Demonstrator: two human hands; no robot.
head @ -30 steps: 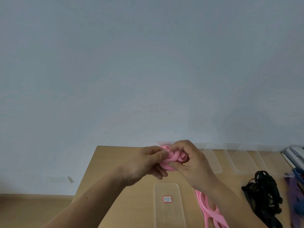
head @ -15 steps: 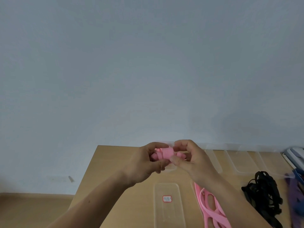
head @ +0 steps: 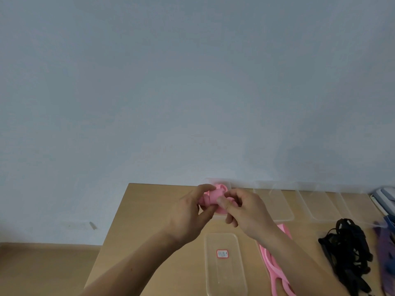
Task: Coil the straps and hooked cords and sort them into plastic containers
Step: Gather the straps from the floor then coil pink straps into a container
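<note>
- The rolled pink rubbery strap [head: 213, 196] is held in the air above the far edge of the pale wooden bench [head: 139, 221], between both hands.
- Left hand [head: 188, 214]: fingers [head: 205, 188] and thumb are clamped round the roll's left end.
- Right hand [head: 250, 212]: thumb and forefinger pinch the roll's right side. I cannot tell whether they hold the loose tail.
- Risk 1: the strap looks springy, so if either pinch eases before the tail is tucked, the coil probably unwinds.
- Risk 2: a slip here could send the roll off the bench's 12 o'clock edge towards the wall.
- Risk 3, mis-sorting: the clear rectangular plastic container with a red label [head: 224, 263] lies at 6 o'clock from the hands, and the unlabelled clear plastic containers [head: 275, 204] lie at 3 o'clock. The label is unreadable.
- Risk 4: the right forearm crosses the flat pink straps [head: 275, 265] at 5 o'clock, and a careless sweep may drag them.
- The tangled black hooked cords [head: 346, 253] at 4 o'clock look prone to snagging.
</note>
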